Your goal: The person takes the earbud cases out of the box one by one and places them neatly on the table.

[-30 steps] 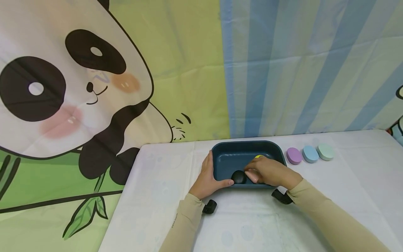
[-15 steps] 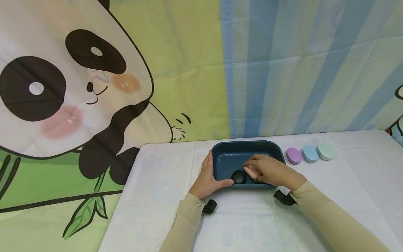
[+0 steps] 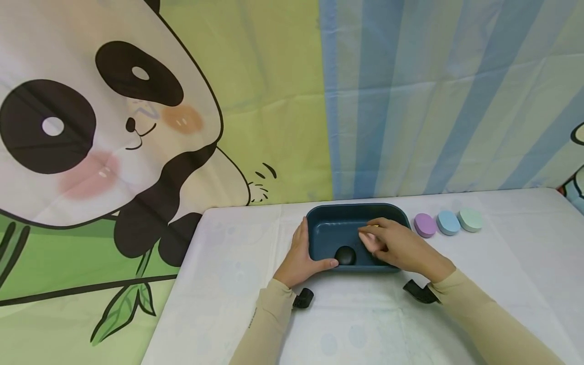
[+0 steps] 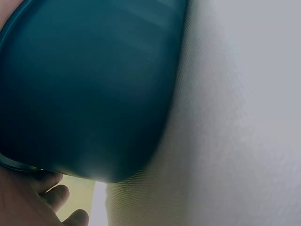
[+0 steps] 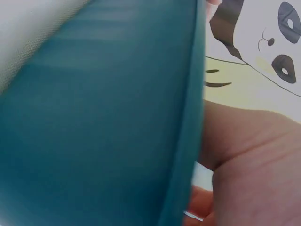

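Observation:
A dark blue rectangular tray (image 3: pixel 330 233) stands near the back of the table. My left hand (image 3: pixel 301 258) rests on its left end, fingers straight along the outer wall and thumb on the front rim. Close to that thumb, a black rounded piece (image 3: pixel 345 255) lies inside the tray. My right hand (image 3: pixel 403 248) is over the tray's right half and pinches a smooth pink piece (image 3: pixel 373 243), mostly covered by the fingers. The right wrist view has the tray's outer wall (image 5: pixel 103 113) blocking most of what the fingers hold.
A purple disc (image 3: pixel 425 225), a light blue disc (image 3: pixel 448 223) and a mint green disc (image 3: pixel 470 219) sit in a row right of the tray. A white cloth (image 3: pixel 360 314) covers the table. Behind it hangs a printed panda curtain (image 3: pixel 274 101).
My right hand has lifted slightly and shifted right with the pink piece. A yellow piece seen beyond its fingers earlier is now almost wholly hidden. My left hand and the tray have stayed put.

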Available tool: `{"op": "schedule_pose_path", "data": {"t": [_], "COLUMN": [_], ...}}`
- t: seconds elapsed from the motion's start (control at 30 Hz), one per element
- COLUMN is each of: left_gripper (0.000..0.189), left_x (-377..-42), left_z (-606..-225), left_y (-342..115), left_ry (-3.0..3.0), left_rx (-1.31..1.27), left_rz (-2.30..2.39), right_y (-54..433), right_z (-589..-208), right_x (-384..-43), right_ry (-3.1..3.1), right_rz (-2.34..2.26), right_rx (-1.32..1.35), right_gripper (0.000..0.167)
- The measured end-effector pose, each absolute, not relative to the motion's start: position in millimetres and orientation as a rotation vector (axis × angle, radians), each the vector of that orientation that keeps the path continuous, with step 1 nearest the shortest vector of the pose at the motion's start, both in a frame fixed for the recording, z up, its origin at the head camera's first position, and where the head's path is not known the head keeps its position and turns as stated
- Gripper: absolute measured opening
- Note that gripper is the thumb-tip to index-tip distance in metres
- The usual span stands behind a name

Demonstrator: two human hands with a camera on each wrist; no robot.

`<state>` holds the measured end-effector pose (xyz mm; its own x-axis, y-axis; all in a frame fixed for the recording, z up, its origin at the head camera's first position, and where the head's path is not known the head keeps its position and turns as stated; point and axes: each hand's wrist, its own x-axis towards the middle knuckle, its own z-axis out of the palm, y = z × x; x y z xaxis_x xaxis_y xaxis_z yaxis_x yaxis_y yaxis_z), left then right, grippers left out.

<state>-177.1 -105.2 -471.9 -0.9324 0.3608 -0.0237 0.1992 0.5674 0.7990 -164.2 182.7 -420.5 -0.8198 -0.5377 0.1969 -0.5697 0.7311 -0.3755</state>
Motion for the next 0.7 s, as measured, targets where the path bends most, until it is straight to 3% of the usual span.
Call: {"op": "schedule_pose_path", "data": {"t": [0.7], "left_gripper": [0.132], "left_x": [-176.8], "left_z": [-472.2], "left_y": [-105.9], "left_ry": [2.610], "left_rx": [0.477], "left_rz": [1.305], "right_y": [200.9], "right_z": [-399.7], "right_x": [-126.9], "right_ry": [-2.828], "right_rz": [0.757], "right_rx": [0.567], "right_gripper": [0.057]}}
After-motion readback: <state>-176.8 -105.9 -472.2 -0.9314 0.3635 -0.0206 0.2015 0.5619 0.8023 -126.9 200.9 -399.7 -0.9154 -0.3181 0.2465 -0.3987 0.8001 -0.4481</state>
